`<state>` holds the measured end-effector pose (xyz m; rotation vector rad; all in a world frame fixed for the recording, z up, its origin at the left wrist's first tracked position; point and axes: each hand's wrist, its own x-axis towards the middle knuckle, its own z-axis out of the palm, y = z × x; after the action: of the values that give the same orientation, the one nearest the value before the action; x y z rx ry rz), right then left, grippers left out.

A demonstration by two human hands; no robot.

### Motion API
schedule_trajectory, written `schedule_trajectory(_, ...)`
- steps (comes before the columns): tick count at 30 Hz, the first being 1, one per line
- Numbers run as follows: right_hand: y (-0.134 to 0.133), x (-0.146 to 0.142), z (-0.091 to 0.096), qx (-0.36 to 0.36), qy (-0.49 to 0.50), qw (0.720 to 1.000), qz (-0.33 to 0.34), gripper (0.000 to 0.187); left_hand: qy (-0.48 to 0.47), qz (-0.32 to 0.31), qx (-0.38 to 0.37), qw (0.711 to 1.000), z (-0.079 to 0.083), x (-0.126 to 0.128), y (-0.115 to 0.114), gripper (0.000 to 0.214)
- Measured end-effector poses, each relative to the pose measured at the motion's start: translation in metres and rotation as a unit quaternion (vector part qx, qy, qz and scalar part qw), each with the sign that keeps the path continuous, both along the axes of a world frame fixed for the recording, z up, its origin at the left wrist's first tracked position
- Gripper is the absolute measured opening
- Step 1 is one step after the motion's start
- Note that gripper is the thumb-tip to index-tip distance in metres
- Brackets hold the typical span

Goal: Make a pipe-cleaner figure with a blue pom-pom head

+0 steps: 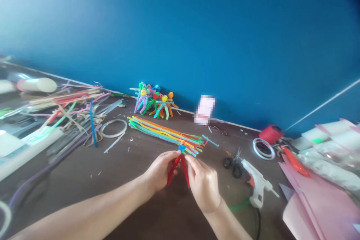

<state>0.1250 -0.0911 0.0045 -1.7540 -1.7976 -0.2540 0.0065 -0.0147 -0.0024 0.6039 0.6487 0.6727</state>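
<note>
Both hands hold a small red pipe-cleaner figure (180,168) with a blue and orange top. My left hand (161,170) pinches it from the left, and my right hand (203,183) grips it from the right. The figure's two red legs hang down between my hands. Just behind the figure lies a bundle of multicoloured pipe cleaners (164,135), its right end close to the figure's top. Part of the figure is hidden by my fingers.
A cluster of pipe-cleaner figures (154,101) stands against the blue wall (180,26). Scissors (234,165) and a white glue gun (257,182) lie to the right on the dark table (126,172), near a red spool (271,134) and pink paper (317,202). Strips and sticks are heaped at left.
</note>
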Motion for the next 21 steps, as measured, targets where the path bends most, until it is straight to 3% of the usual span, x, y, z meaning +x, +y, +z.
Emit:
schedule_trajectory(10,-0.0008,0.0001,0.0039,0.010,-0.092,0.996,0.005,0.029,0.001,-0.005,-0.024,1.000,-0.0008,-0.0010,0.0016,0.013)
schedule_trajectory(21,0.0002,0.0018,-0.0011,0.033,-0.120,0.992,0.019,0.026,0.006,-0.013,-0.071,0.997,-0.0004,-0.0016,0.0050,0.012)
